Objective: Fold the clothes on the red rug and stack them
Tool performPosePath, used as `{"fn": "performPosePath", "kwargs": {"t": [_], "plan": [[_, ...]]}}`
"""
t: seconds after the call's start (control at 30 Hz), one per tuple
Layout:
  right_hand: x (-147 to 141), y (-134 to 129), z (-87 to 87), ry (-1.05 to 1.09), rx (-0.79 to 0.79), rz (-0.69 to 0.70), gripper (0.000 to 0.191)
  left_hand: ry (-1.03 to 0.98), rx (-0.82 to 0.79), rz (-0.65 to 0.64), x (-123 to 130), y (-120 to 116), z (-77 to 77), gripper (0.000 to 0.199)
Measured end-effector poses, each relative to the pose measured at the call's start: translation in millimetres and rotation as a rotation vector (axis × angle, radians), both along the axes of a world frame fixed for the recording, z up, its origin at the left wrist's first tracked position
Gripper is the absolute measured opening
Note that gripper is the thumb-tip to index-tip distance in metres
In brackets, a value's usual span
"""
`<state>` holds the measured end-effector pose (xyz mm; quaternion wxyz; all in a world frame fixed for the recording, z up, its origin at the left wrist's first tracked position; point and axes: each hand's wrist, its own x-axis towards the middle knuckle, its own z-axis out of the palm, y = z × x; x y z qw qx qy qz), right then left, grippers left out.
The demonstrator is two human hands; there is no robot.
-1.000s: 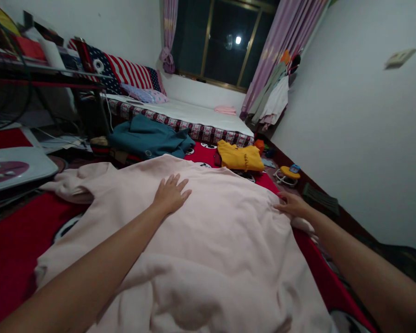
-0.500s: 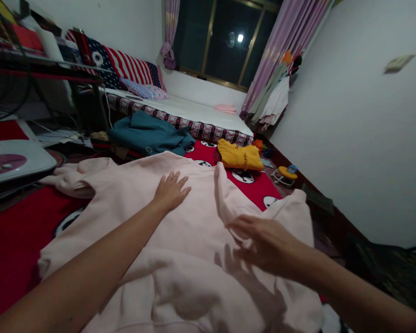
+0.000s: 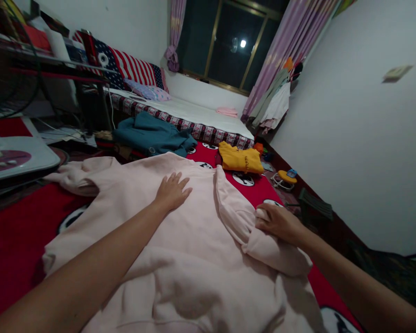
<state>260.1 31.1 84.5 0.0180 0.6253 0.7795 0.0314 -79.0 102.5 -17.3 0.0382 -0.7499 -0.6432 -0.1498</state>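
Note:
A pale pink sweatshirt point(image 3: 190, 231) lies spread over a red blanket point(image 3: 17, 240) with black-and-white round prints. My left hand point(image 3: 172, 192) rests flat on its upper part, fingers spread. At the right side, my right hand point(image 3: 277, 222) pinches the cloth of the sweatshirt's right sleeve, which is bent back towards the body in folds. The left sleeve point(image 3: 83, 173) stretches out to the far left. Beyond the collar lie a folded yellow garment point(image 3: 241, 158) and a teal garment point(image 3: 152, 134).
Behind stands a bed point(image 3: 194, 111) under a dark window. A cluttered desk point(image 3: 65, 69) and a white appliance with a purple panel point(image 3: 21, 157) are on the left. Along the right wall are a small yellow stool point(image 3: 286, 177) and hanging clothes point(image 3: 275, 104).
My right hand has moved right and away from me and has taken hold of the right sleeve, whose outer part is now folded inward. My left hand stays in place.

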Motion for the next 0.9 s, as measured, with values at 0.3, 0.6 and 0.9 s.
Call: {"fn": "performPosePath", "kwargs": {"t": [0.3,0.6,0.9], "plan": [[-50.8,-121.3,57.9,-0.102,-0.066,0.43,0.007,-0.002,0.019,0.007,0.6,0.4,-2.0,0.052],[-112.6,-47.3,19.9,0.089,0.063,0.284,0.056,-0.001,0.022,0.007,0.2,-2.2,-0.2,0.052],[-45.8,25.8,-24.8,0.274,0.12,0.199,0.038,-0.028,0.014,0.009,-0.2,0.5,-3.0,0.052]]}}
